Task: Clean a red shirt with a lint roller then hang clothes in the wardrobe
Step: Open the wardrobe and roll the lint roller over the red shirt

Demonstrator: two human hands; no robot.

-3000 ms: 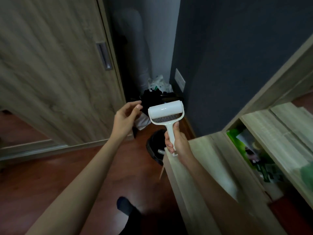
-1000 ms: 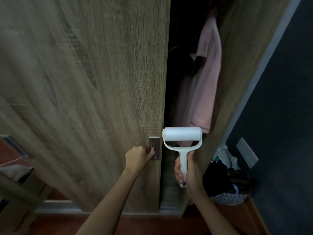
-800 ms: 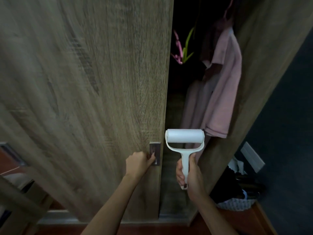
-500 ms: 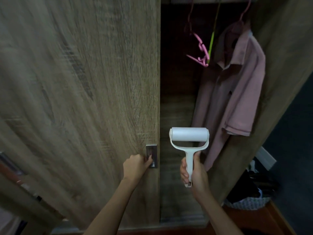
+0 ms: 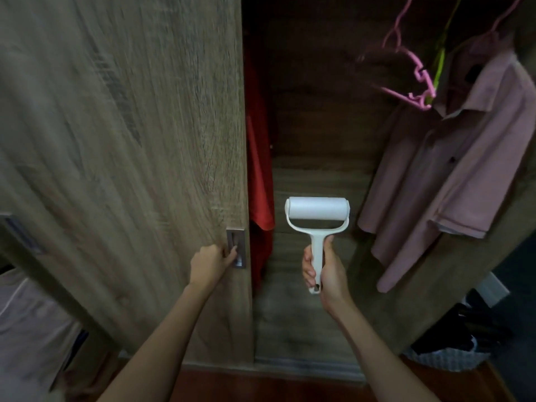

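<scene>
Wardrobe interior in dim light: the left hand (image 5: 210, 264), fingers hooked in the sliding door (image 5: 121, 158) pull, has drawn it wider than a moment ago, the right hand (image 5: 326, 271) wrapped around the lint roller (image 5: 317, 216), exposing the red shirt (image 5: 259, 181) hanging just behind the door's edge, ready to take out.

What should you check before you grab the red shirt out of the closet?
1. Sliding door open enough to reach in: not ok, it hides most of the red shirt.
2. Left hand on the door pull: ok.
3. Lint roller held firmly in the right hand: ok.
4. A hand free to take the shirt: not ok, both are busy.
5. Red shirt on a hanger: cannot tell, its top is hidden.
6. Pink shirt out of the way: ok, hanging far right.
</scene>
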